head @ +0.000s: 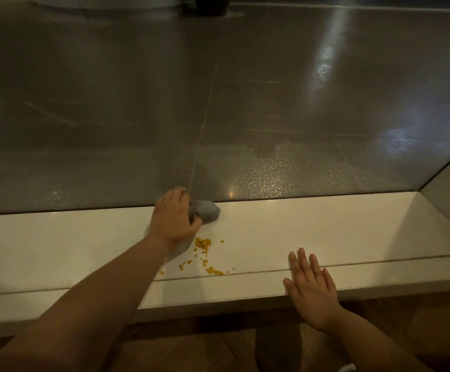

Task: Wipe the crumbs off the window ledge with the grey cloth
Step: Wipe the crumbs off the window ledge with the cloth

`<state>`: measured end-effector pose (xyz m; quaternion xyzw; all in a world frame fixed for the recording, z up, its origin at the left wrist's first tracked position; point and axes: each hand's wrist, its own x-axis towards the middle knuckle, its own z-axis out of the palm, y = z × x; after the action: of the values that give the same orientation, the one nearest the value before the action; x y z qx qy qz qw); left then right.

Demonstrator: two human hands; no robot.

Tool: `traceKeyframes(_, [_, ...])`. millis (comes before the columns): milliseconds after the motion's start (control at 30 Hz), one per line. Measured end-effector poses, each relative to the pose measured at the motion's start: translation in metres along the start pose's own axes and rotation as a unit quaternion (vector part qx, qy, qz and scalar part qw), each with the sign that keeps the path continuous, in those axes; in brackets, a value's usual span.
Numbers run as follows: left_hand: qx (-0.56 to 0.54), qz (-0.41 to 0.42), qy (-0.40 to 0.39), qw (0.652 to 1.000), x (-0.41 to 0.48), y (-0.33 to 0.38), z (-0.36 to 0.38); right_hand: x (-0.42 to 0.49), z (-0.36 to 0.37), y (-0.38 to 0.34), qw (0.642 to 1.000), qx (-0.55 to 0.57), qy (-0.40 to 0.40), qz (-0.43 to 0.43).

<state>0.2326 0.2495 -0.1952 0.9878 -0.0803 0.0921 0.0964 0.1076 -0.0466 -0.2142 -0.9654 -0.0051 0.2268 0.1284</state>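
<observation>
The left hand [175, 218] clutched the bunched grey cloth [205, 210], fingers curled around it, at the back of the white window ledge [326, 232] where the ledge met the window glass [272, 103]. The yellow crumbs [203, 253] lay scattered just in front of the cloth, toward the ledge's front edge. The right hand [311, 288] was spread open, palm down, and seemed to rest on that front edge, right of the crumbs.

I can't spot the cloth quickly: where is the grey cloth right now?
In the head view the grey cloth is bunched in the left hand at the back of the ledge, against the glass, just behind the crumbs.
</observation>
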Motion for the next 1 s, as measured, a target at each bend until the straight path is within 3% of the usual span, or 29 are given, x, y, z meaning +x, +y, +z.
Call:
traceKeyframes(100, [-0.024, 0.113, -0.045, 0.992, 0.006, -0.011, 0.000, -0.001, -0.001, -0.001, 1.000, -0.001, -0.005, 0.002])
traceKeyframes(167, [-0.053, 0.135, -0.086, 0.986, 0.005, -0.016, 0.003, -0.001, -0.001, -0.001, 1.000, -0.001, -0.005, 0.004])
traceKeyframes(267, [-0.143, 0.082, -0.126, 0.978, 0.005, -0.015, 0.012, -0.002, -0.001, -0.001, 1.000, 0.000, -0.006, 0.001])
traceKeyframes(567, [-0.358, -0.049, -0.082, 0.929, 0.010, 0.001, 0.030, 0.000, 0.000, 0.000, 1.000, -0.005, -0.011, 0.001])
traceKeyframes(1000, [-0.426, -0.036, -0.215, 0.878, -0.010, 0.040, 0.016, 0.003, 0.000, 0.000, 1.000, -0.006, -0.017, 0.012])
